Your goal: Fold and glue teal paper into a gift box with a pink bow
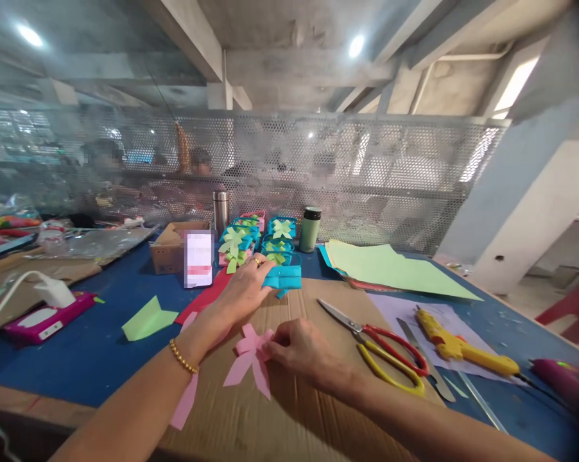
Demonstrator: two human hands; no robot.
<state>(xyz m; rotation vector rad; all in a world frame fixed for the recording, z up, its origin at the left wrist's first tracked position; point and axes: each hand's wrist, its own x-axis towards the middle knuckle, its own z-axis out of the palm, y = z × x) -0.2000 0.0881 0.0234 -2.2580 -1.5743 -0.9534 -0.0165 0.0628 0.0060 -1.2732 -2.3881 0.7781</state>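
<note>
My left hand [245, 286] reaches forward over the cardboard sheet [280, 417] and grips a small blue paper box [284, 277], thumb and fingers closed on its near left corner. My right hand [303, 348] pinches the knot of a pink paper bow [251, 359] that lies on the cardboard. Behind the blue box stand several finished blue and pink boxes topped with green bows [244, 242]. A pink paper strip [185, 399] lies under my left forearm.
Red and yellow scissors [390, 353], a metal ruler [427, 359] and a yellow glue gun [463, 350] lie right. Green paper sheets [390, 268], a green bottle [310, 229], a steel flask [220, 212], a cardboard box [171, 247], a green scrap [147, 319]. People sit behind mesh.
</note>
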